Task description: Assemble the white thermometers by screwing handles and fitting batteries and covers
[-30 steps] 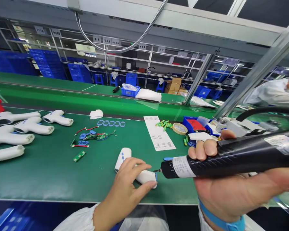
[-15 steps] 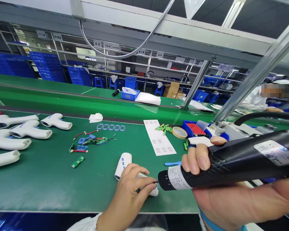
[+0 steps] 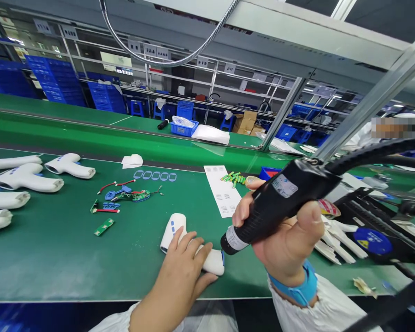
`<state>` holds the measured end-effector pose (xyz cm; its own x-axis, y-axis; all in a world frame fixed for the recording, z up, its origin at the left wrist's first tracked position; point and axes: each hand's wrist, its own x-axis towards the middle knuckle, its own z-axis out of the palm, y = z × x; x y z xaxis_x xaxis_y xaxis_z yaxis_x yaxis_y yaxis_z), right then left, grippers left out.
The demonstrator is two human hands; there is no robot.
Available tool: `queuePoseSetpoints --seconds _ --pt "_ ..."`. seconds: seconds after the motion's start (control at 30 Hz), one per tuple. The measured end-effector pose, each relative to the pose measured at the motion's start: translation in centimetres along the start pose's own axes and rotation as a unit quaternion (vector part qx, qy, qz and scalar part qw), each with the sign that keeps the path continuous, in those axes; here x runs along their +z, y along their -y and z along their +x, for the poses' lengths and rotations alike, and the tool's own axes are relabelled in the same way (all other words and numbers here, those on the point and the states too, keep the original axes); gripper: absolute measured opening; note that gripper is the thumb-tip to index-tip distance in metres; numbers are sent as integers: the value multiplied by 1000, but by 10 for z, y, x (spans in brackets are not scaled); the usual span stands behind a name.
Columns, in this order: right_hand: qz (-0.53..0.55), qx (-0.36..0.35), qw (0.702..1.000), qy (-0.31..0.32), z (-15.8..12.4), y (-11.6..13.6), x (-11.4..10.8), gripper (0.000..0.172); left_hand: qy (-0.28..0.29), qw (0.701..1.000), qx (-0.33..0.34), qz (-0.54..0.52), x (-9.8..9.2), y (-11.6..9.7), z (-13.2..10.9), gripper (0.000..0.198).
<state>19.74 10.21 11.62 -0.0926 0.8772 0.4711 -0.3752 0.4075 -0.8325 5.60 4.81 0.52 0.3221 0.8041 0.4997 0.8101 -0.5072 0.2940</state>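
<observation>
My left hand (image 3: 181, 265) lies over a white gun-shaped plastic housing (image 3: 213, 262) on the green bench, its fingers across the handle and the thumb at the near side. Blue buttons show on the housing's head, and a blue edge at its handle end. My right hand (image 3: 287, 242) is wrapped around a black electric screwdriver (image 3: 275, 207), tilted with its nose down and left. That nose is just above and beside the handle end; I cannot make out the bit's tip. A blue band circles my right wrist.
White housings (image 3: 31, 179) lie at the left. Wired circuit boards (image 3: 134, 196), a loose green board (image 3: 104, 227) and blue frames (image 3: 155, 176) are mid-bench. Green batteries (image 3: 233, 177) sit on a printed sheet (image 3: 216, 184). White parts (image 3: 337, 240) lie right. A person (image 3: 383, 129) is at far right.
The screwdriver has drawn back from the handle end and now points more steeply down. My left finger and thumb have left the screwdriver's tip, and that hand now lies across the housing.
</observation>
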Motion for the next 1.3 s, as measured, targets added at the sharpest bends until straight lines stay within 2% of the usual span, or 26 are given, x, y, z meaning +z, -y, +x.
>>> queuePoseSetpoints --seconds 0.2,0.37,0.6,0.83,1.0,1.07,1.17,1.23,1.3 --pt "2 26 999 20 0 -6 0 54 -6 1000 7 0 0 1 0 40" --pt "11 46 998 29 0 -12 0 54 -35 999 -3 -15 3 2 -1 38" --pt "29 67 996 47 0 -18 0 55 3 1000 1 -29 -4 2 2 35" --pt "52 77 993 69 1 -23 0 57 8 999 5 -34 -5 2 2 36" --pt "40 74 993 82 2 -16 -4 58 52 998 -19 -15 -9 -2 5 37" --pt "0 55 994 90 4 1 -13 58 97 995 -1 8 -11 -2 11 40" --pt "-161 14 978 129 7 38 -39 46 168 984 44 33 -20 0 23 43" --pt "-299 6 938 176 5 62 -62 37 157 986 54 8 -30 3 29 41" --pt "-415 8 879 234 -2 77 -85 33 98 992 23 -70 -44 5 30 39"
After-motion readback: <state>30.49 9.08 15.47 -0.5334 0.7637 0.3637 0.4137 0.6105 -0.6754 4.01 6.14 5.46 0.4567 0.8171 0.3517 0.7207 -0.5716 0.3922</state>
